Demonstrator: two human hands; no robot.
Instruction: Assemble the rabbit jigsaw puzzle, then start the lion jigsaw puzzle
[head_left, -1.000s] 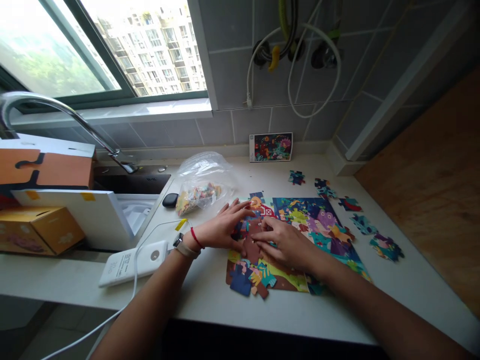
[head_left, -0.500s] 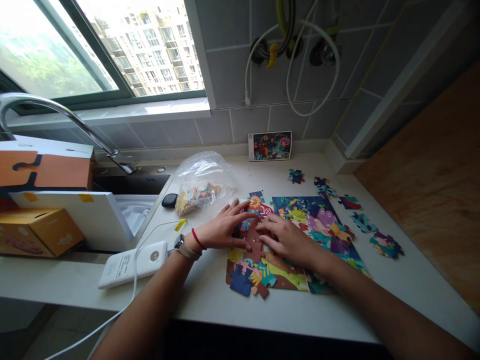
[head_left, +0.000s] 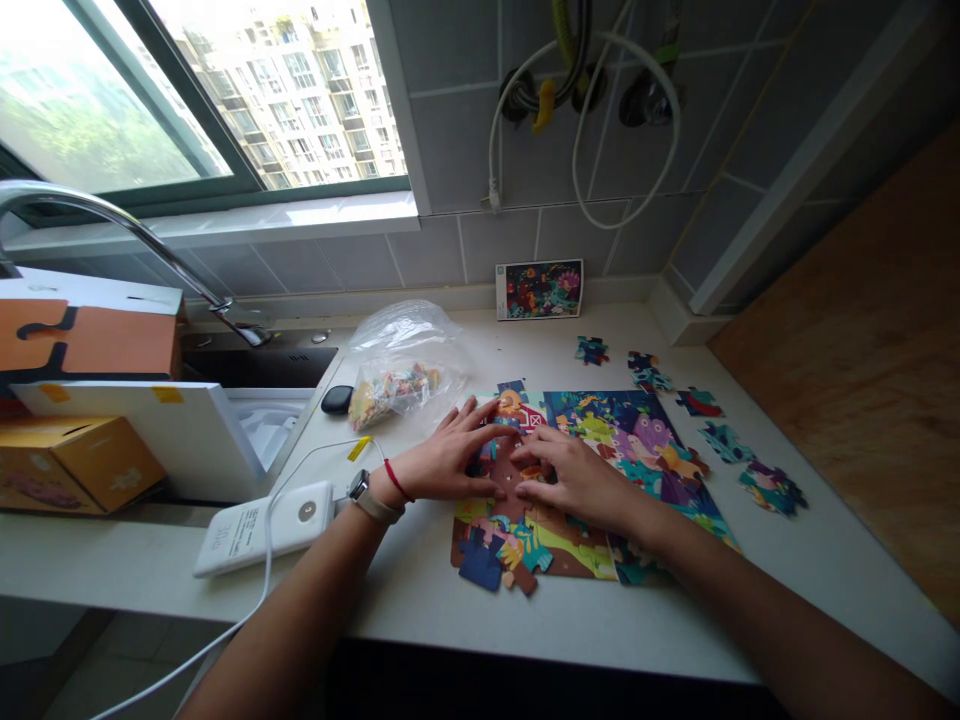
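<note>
A colourful jigsaw puzzle (head_left: 577,560) lies on the white counter, with both hands over its left half. My left hand (head_left: 450,460) has its fingers spread, the fingertips at the puzzle's upper left part and the thumb near a brown area. From the right, my right hand (head_left: 574,475) rests over the middle, thumb and index finger apart, with an orange bit of puzzle showing between them. Loose pieces (head_left: 480,560) overlap the puzzle's lower left corner. Several more pieces (head_left: 772,487) lie to its right. A picture card (head_left: 540,290) leans against the wall.
A clear plastic bag (head_left: 409,375) of pieces stands behind my left hand, beside a black object (head_left: 337,400). A white power bank (head_left: 266,530) with a cable lies near my left forearm. Boxes (head_left: 82,465) and a sink with a faucet (head_left: 172,255) are at the left.
My right thumb and index finger have moved slightly apart, showing an orange bit of puzzle between them. My left hand has barely moved.
</note>
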